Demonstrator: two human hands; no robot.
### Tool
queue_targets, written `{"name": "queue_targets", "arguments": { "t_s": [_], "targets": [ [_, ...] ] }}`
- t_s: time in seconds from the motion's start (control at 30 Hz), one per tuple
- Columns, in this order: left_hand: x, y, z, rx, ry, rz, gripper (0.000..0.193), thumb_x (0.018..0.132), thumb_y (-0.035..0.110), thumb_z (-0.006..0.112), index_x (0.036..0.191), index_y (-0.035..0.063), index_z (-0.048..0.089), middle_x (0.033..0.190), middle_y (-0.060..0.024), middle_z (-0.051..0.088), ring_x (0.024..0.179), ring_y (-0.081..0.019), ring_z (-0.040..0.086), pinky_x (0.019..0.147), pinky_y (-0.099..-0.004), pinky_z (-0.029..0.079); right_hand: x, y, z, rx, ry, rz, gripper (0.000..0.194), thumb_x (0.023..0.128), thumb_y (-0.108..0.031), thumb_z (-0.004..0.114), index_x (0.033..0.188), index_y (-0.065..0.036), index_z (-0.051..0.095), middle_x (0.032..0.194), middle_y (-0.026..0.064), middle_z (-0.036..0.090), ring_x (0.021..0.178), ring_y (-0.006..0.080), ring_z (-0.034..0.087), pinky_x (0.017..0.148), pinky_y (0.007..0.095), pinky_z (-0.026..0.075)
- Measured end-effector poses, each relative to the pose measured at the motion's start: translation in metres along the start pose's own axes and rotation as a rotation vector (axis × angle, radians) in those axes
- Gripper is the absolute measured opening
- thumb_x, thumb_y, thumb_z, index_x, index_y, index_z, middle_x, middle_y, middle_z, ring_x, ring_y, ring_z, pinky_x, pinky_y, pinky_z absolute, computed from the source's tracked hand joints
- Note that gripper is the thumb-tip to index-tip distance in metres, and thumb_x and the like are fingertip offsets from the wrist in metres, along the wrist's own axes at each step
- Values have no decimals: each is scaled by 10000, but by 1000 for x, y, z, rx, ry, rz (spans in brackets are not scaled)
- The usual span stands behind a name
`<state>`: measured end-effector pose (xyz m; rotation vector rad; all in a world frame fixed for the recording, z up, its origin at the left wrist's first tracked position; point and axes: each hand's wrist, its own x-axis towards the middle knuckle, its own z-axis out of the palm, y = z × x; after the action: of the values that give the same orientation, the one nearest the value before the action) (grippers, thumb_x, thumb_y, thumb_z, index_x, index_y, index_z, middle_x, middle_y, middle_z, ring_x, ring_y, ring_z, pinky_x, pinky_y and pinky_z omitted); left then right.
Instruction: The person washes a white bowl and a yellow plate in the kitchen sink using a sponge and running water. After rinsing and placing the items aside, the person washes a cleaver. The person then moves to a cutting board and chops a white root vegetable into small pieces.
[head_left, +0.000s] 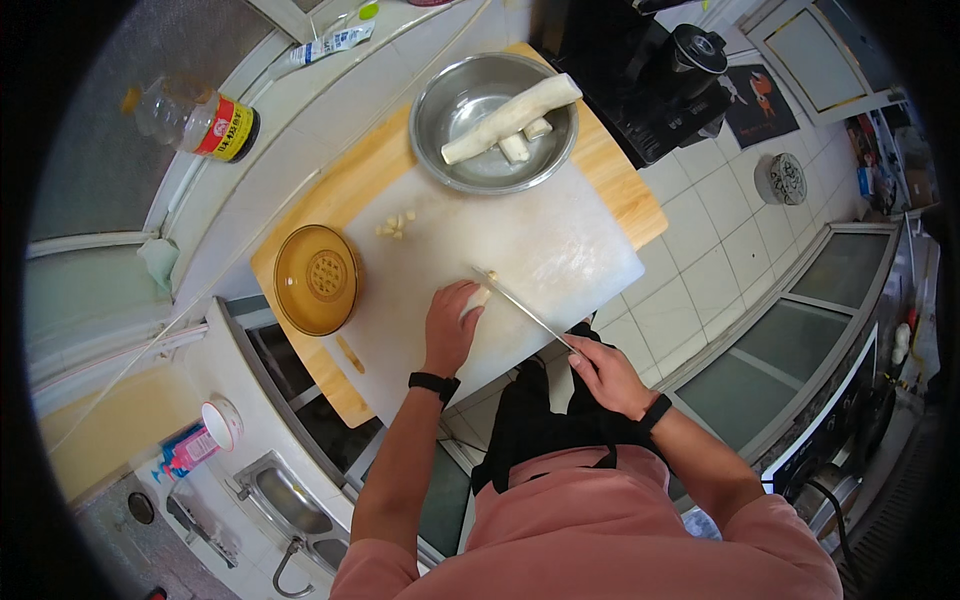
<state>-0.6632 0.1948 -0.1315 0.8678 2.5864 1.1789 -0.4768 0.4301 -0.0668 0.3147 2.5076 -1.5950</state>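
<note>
On a white cutting board (525, 217), my left hand (451, 324) holds down a pale peeled root piece (477, 298) with its fingers. My right hand (609, 375) grips the handle of a kitchen knife (531, 313). The blade stands edge-down at the right end of the root piece, with a thin bit beside it. Small pale cut pieces (393, 226) lie in a heap at the board's upper left. Behind the board's middle, a steel bowl (424, 142) holds a long peeled root (510, 120) and a few short chunks (514, 148). The long root overhangs the bowl's rim.
An amber glass bowl (292, 289) sits left of the cutting board, on a wooden board (637, 206). A black appliance (600, 90) stands at the back right. A labelled bottle (202, 124) rests on the sill. A steel sink (289, 499) lies at lower left.
</note>
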Motion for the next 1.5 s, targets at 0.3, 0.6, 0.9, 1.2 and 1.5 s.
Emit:
{"name": "queue_targets", "arguments": {
  "t_s": [0.3,0.6,0.9,1.2,1.5],
  "targets": [
    [19,39,-53,-1366,112,-590,445,934,184,533,1334,-1,596,1324,-129,619,1164,-255,584,1087,-390,423,-12,-32,-49,-65,-6,-342,416,910,-130,731,1323,-112,682,790,83,623,668,276,619,580,367,496],
    [52,97,-36,-2207,-246,-516,545,945,327,446,1331,-33,578,1411,-166,586,1377,-373,454,1214,-475,307,-48,-60,-78,849,-157,209,351,1098,-238,520,1347,6,565,746,48,570,537,81,452,460,232,355],
    [95,153,28,-1859,-163,-896,493,962,187,393,1310,-144,506,1333,-262,553,1337,-380,485,1213,-472,353,-88,9,-137,1045,477,275,344,1085,-215,540,1360,-7,533,757,73,593,512,112,478,443,252,383],
    [265,293,229,-1747,-500,-870,436,973,237,462,1242,-95,545,1336,-262,580,1287,-372,548,1179,-477,395,-156,123,-265,962,913,384,312,1083,-211,545,1327,-17,566,722,26,582,492,82,467,426,242,376],
    [480,374,416,-1514,-300,-991,910,979,373,509,1619,30,-40,1716,-225,-55,1597,-326,44,1239,-614,132,-217,157,-357,837,1186,409,283,1084,-221,529,1291,-32,565,683,24,564,458,86,470,402,237,374]
  ]
}}
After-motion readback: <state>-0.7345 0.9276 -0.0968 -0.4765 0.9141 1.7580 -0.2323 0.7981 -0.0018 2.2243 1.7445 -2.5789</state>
